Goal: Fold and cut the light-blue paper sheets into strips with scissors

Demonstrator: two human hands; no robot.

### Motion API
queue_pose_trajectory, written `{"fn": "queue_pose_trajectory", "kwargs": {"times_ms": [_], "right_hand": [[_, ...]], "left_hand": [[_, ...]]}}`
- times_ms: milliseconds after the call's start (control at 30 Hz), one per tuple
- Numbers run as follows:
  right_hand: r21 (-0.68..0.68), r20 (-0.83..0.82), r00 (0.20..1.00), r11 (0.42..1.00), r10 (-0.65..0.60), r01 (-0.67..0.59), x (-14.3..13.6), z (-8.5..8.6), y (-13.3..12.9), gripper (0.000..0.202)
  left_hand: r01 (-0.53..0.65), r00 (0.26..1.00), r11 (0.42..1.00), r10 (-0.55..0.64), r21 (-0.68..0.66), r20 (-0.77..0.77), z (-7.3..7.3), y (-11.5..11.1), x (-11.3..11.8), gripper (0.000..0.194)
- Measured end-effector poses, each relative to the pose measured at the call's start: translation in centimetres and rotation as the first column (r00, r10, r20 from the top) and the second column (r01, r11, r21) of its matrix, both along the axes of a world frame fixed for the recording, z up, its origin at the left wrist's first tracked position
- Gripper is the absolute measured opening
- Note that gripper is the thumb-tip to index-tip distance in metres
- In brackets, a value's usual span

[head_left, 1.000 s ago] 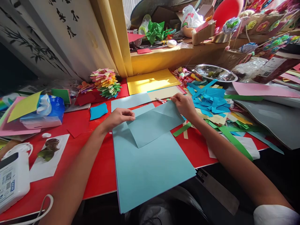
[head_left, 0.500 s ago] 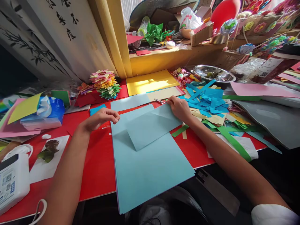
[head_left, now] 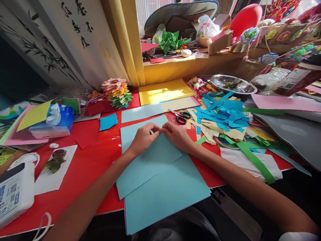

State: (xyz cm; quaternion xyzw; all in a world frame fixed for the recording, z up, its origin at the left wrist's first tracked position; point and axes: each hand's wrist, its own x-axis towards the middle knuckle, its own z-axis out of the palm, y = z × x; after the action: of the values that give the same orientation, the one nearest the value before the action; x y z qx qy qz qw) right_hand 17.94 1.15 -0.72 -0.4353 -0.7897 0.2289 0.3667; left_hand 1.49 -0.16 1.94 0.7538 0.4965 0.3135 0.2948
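Note:
A light blue paper strip (head_left: 136,172) lies slanted across a stack of larger light blue paper sheets (head_left: 173,197). At its upper edge my left hand (head_left: 145,137) pinches it between thumb and fingers. My right hand (head_left: 178,136) pinches the same edge just beside it, and the fingertips of both hands almost touch. The exact bit of paper between the fingertips is hidden. Behind my right hand, scissors (head_left: 181,117) with black handles lie on the red tabletop (head_left: 100,174). A pale blue strip (head_left: 140,113) rests beyond the stack.
Cut blue paper strips (head_left: 223,110) are heaped at the right, before a metal bowl (head_left: 233,83). Small blue paper pieces (head_left: 108,122) lie left of the stack. Further back stand a layered paper flower (head_left: 117,93) and a yellow sheet (head_left: 167,92). A tissue pack (head_left: 55,118) sits at left.
My left hand has moved right and closed on the paper strip's edge. My right hand has come left and nearer, turning the strip. The scissors are now uncovered.

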Motion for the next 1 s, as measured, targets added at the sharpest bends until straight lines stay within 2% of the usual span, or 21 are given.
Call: {"fn": "queue_pose_trajectory", "kwargs": {"times_ms": [100, 200, 400, 767, 1000], "right_hand": [[-0.034, -0.030, 0.999, 0.999, 0.038, -0.039, 0.0, 0.0, -0.1, 0.016], [-0.005, -0.034, 0.996, 0.997, 0.082, -0.082, 0.1, 0.1, -0.1, 0.015], [0.061, -0.016, 0.998, 0.996, 0.059, -0.058, 0.2, 0.4, -0.1, 0.016], [0.135, -0.047, 0.991, 0.982, -0.124, 0.129, 2.5, 1.4, 1.8, 0.013], [0.171, 0.004, 0.966, 0.952, -0.258, 0.254, 4.5, 1.1, 3.6, 0.012]], "left_hand": [[-0.021, 1.000, 1.000, 0.021, 0.009, 0.010, -0.1, -0.2, -0.1, 0.017], [-0.015, 1.000, 1.000, 0.014, 0.007, 0.024, -0.1, -0.1, -0.3, 0.014], [0.003, 0.995, 0.997, 0.006, -0.077, 0.104, -0.2, -0.1, -0.1, 0.014], [0.001, 0.986, 0.989, 0.024, -0.149, 0.166, 0.1, 0.0, -0.3, 0.012], [0.032, 0.991, 0.979, -0.005, -0.201, 0.137, -0.2, 0.4, -1.0, 0.011]]}}
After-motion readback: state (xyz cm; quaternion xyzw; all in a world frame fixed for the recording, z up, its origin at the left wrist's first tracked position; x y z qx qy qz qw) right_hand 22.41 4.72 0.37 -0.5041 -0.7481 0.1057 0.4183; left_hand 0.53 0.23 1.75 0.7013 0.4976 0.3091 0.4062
